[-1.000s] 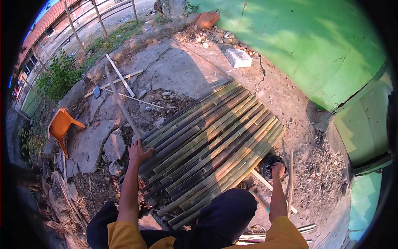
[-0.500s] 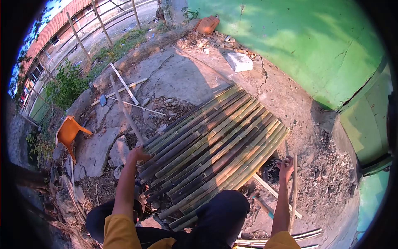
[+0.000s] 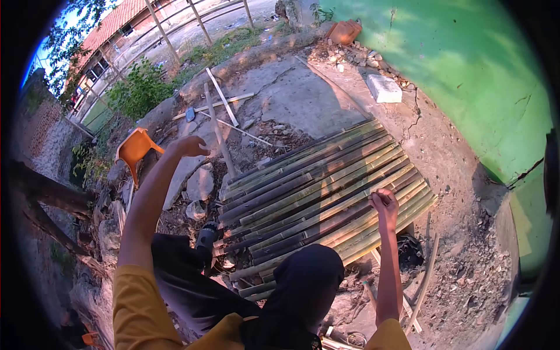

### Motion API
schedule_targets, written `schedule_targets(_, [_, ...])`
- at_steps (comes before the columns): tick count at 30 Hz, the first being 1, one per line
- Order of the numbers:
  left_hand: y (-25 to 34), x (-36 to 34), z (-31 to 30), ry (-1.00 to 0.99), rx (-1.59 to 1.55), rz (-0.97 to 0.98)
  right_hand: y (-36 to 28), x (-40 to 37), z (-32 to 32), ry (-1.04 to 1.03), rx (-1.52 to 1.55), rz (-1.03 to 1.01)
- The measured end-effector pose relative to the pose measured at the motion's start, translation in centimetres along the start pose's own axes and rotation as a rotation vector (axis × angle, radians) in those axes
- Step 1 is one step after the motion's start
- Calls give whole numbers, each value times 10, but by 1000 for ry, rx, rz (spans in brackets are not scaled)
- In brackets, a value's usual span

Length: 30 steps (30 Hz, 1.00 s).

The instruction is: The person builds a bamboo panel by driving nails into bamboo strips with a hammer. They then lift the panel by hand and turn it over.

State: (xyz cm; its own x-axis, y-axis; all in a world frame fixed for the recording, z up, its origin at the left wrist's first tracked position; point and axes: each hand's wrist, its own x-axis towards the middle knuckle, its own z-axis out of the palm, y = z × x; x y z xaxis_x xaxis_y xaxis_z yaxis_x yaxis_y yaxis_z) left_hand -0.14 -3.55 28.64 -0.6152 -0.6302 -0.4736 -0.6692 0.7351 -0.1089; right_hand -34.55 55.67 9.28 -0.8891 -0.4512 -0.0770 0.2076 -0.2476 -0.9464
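Observation:
A panel of split bamboo slats (image 3: 332, 189) lies in front of me, its slats side by side. My left hand (image 3: 192, 146) is raised off the panel's left side, near an upright-leaning wooden stick (image 3: 219, 131); its fingers are loosely bent and apart, with nothing seen in them. Over the right part of the slats is my right hand (image 3: 384, 202), fingers pinched together. Whatever it holds, if anything, is too small to make out. A tool with a teal-tipped handle (image 3: 369, 293) rests on the ground below the panel's right edge.
An orange plastic chair piece (image 3: 135, 150) stands at left among broken concrete and stones (image 3: 200, 184). Thin wooden strips (image 3: 223, 98) lie crossed beyond. A white block (image 3: 384, 88) sits near the green wall (image 3: 466, 76). A dark bag-like thing (image 3: 410, 252) is right of the panel.
My left hand has come off the panel's left edge and risen. My right hand has moved from beside the panel to over its slats. The view has turned left.

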Motion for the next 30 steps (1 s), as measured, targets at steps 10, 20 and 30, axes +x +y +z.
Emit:
schedule_targets(10, [-7, -38, 96, -261, 48, 185, 28, -17, 87, -280, -319, 26])
schedule_targets(20, [80, -86, 242, -333, -199, 646, 119, -114, 73, -224, -507, 103])
schedule_targets(30, [44, -96, 352, -401, -586, 291, 106, -131, 55, -165, -740, 216])
